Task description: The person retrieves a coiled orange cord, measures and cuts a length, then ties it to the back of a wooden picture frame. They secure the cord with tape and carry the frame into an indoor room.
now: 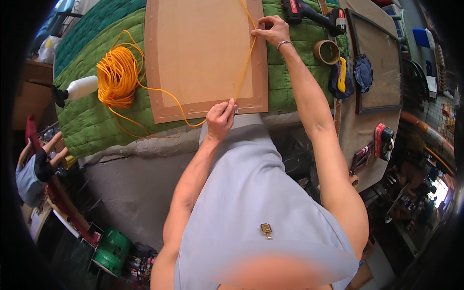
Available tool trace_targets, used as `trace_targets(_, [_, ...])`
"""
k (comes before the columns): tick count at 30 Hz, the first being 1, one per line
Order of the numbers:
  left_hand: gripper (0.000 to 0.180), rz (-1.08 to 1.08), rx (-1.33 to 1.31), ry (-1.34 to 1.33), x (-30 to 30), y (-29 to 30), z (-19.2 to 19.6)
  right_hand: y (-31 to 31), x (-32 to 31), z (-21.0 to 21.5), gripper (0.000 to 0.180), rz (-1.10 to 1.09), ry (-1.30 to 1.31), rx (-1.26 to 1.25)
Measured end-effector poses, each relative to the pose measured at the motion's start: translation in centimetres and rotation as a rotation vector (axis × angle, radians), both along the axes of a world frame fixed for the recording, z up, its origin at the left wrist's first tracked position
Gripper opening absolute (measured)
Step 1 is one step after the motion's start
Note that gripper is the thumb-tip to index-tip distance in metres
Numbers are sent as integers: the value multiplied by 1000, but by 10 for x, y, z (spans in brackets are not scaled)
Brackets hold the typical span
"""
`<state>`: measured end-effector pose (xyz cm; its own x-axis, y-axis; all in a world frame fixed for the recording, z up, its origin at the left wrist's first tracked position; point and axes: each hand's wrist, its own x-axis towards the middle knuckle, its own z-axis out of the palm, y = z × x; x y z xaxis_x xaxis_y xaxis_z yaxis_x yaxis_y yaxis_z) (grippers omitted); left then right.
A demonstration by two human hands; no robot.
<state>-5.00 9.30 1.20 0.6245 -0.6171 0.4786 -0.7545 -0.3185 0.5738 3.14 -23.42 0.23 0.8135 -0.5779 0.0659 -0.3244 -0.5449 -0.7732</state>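
Note:
A flat framed panel (208,53) with a brown taped border lies on a green quilted blanket (92,130). Over its right side runs a thin orange-yellow cord (245,66), drawn taut between my two hands. At the panel's near edge my left hand (221,118) is closed, pinching the cord. Farther off, at the right edge, my right hand (273,32) pinches the same cord between thumb and finger. From my left hand the cord goes slack across the panel to a loose coil (117,77) on the blanket at the left.
Left of the coil lies a white bottle (82,88) with a black top. To the right are a cordless power tool (314,14), a roll of tape (326,51), a yellow-handled cutter (342,75) and a dark frame (379,63). Another person (36,171) is at far left.

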Motion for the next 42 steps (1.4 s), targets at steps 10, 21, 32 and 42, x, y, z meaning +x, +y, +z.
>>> trace_targets(10, [16, -111, -90, 16, 2, 2, -11, 2, 3, -1, 31, 26, -67, -87])
trace_targets(21, [8, -119, -119, -46, 3, 0, -20, -19, 26, -14, 28, 10, 35, -159])
trace_targets(32, [7, -55, -120, 167, 27, -2, 38, 141, -82, 65, 22, 636, -104, -579])
trace_targets(42, [18, -145, 429, 773, 104, -11, 180, 95, -93, 159, 16, 633, 213, -345])
